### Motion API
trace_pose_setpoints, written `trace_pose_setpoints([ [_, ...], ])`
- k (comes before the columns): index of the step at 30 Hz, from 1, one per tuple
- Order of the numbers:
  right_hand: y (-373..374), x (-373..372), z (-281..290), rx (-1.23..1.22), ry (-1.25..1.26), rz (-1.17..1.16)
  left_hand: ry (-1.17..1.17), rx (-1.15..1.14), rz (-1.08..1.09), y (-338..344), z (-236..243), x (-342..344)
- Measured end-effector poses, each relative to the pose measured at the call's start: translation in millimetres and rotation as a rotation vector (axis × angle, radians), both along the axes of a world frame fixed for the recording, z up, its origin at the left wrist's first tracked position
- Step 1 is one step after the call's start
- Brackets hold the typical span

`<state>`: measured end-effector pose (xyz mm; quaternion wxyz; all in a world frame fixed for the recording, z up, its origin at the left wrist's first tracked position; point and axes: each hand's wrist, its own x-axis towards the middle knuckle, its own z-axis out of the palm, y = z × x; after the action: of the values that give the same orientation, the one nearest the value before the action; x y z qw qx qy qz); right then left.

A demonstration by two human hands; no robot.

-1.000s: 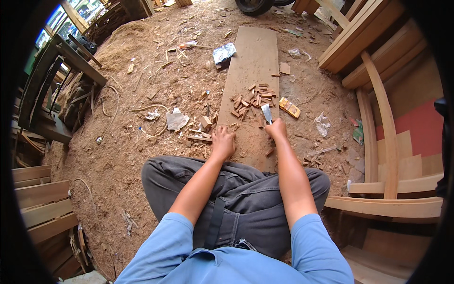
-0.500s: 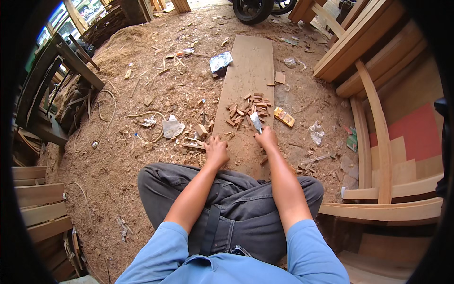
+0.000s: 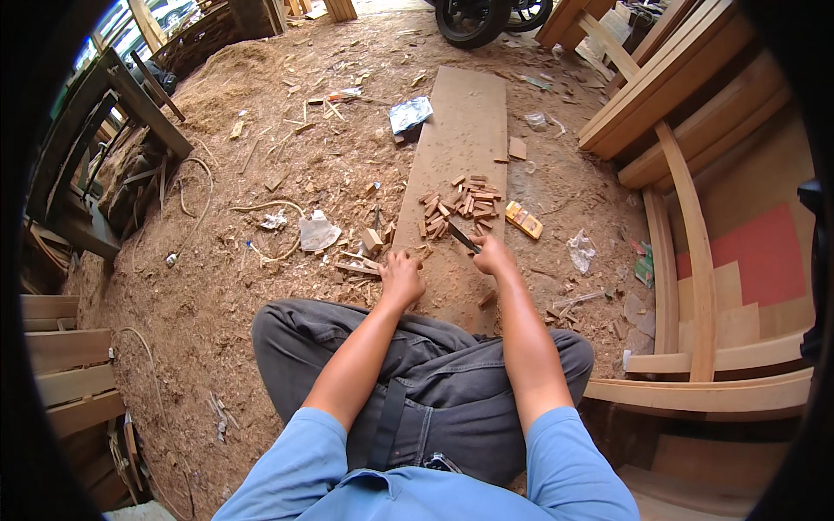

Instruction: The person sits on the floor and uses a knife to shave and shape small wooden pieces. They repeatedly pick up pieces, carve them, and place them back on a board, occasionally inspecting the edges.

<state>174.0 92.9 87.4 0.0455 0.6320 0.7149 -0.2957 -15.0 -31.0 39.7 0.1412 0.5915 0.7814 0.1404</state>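
Note:
My right hand point(image 3: 493, 255) is closed around the handle of a flat-bladed tool point(image 3: 462, 235). Its dark blade points forward and left, over the near side of a heap of small wooden blocks point(image 3: 459, 204). The heap lies on a long, flat wooden board point(image 3: 465, 108) stretching away in front of me. At the board's near left edge rests my left hand point(image 3: 402, 276), fingers bent downward and somewhat apart, with no object visible in them. Thin wood offcuts point(image 3: 356, 266) and a pale wooden block point(image 3: 372, 240) lie close beside that hand.
Sawdust and shavings cover the ground. Right of the board lies a yellow pack point(image 3: 524, 220); a silvery packet point(image 3: 410, 114) touches its left side. Wooden frames point(image 3: 686, 234) stand at the right, a dark wooden structure point(image 3: 113, 165) at the left, and a motorcycle wheel point(image 3: 472, 19) far ahead.
The tool's blade has turned: its broad, bright face showed before, and now it appears narrow and dark, pointing more to the left. My left hand has barely moved.

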Motion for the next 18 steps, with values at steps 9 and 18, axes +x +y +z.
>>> trace_pose_setpoints([
  [9, -14, -11, 4, 0.187, 0.001, 0.067, -0.049, -0.026, 0.034, 1, 11, 1],
  [18, -5, -7, 28, -0.023, -0.093, 0.166, -0.083, -0.042, 0.112, 3, 13, -2],
])
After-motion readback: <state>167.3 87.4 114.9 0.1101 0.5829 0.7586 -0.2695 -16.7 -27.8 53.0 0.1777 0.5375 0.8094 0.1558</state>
